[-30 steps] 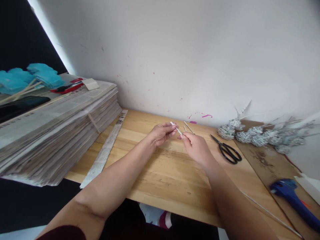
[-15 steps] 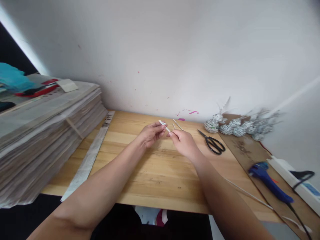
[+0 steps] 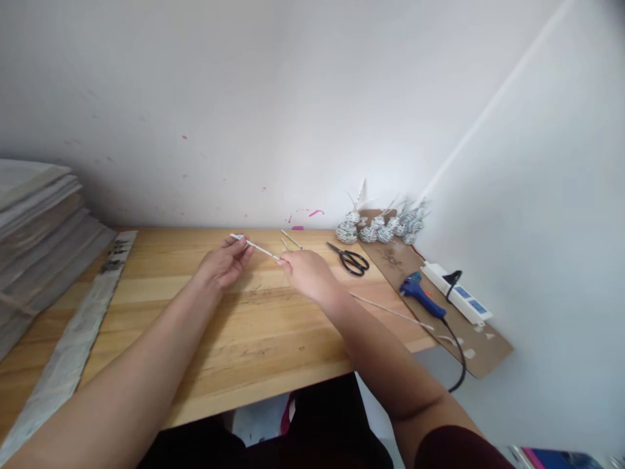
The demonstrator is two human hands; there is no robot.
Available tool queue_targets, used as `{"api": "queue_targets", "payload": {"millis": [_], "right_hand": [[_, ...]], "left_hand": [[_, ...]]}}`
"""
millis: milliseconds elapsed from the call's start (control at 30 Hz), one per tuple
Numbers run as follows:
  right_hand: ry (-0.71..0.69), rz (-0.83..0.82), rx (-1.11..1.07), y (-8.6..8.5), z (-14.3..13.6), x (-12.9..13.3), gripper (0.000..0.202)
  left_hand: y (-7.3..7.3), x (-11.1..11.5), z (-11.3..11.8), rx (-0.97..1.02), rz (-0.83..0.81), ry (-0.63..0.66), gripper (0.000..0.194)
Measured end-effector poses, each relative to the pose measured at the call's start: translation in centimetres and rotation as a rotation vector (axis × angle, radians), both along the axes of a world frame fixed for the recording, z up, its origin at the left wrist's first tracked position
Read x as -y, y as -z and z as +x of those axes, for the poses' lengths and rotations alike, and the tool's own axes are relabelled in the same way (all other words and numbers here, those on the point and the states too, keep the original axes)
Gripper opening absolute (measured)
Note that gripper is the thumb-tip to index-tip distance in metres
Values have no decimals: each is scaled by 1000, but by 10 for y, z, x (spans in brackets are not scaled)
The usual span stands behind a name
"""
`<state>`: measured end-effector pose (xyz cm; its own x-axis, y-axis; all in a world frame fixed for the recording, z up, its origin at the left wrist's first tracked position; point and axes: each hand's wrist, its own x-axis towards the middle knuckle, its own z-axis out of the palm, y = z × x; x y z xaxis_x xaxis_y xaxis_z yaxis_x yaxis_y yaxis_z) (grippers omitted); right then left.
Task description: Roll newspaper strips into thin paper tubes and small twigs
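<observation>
A thin white rolled-paper stick (image 3: 263,250) runs between my two hands above the wooden table (image 3: 244,358). My left hand (image 3: 225,262) is closed on its left part, and a short end pokes out past the fingers. Thumb and fingers of my right hand (image 3: 307,270) pinch the other end. The bare middle of the stick shows between the hands, which are farther apart than the palms are wide. Just behind my right hand lie short thin sticks (image 3: 291,239). Black-handled scissors (image 3: 352,262) rest to its right.
Several woven paper gourd shapes (image 3: 347,229) stand by the wall. A blue glue gun (image 3: 424,296) and a white power strip (image 3: 456,293) lie on brown cardboard (image 3: 390,260). Another long thin stick (image 3: 390,310) lies near my right forearm. At left are a paper strip (image 3: 92,312) and a tall paper stack (image 3: 43,247).
The camera view has swung right. My hands have moved apart, so a longer stretch of the paper stick shows between them. Both still hold it.
</observation>
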<state>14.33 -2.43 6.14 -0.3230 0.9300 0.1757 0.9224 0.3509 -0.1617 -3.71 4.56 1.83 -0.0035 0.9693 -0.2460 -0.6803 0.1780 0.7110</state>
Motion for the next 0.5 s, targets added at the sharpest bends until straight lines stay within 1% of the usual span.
{"api": "queue_targets", "payload": {"millis": [100, 167, 200, 267, 300, 333, 367, 400, 467, 500], "right_hand": [[-50, -74, -42, -10, 12, 31, 36], [-92, -148, -79, -13, 32, 53, 40], [-58, -172, -78, -14, 47, 62, 42], [96, -125, -41, -12, 85, 78, 39], [212, -78, -24, -10, 108, 85, 35], [362, -26, 30, -7, 133, 90, 32], [521, 13, 115, -4, 158, 94, 32], [633, 20, 213, 1, 183, 97, 33], [806, -62, 331, 10, 228, 102, 33], [880, -112, 326, 15, 245, 104, 32]], "left_hand": [[-1, -1, -2, -29, -20, 29, 24], [-2, 0, -1, -50, -36, 54, 23], [-2, 2, -1, -54, -41, 73, 23], [-3, 5, 2, -50, -49, 122, 22], [-4, 7, 3, -50, -51, 148, 21], [-4, 10, 5, -48, -50, 172, 20], [-5, 12, 7, -47, -47, 191, 19], [-6, 14, 9, -50, -41, 219, 18], [-7, 18, 13, -49, -31, 266, 19], [-8, 19, 15, -47, -28, 282, 19]]}}
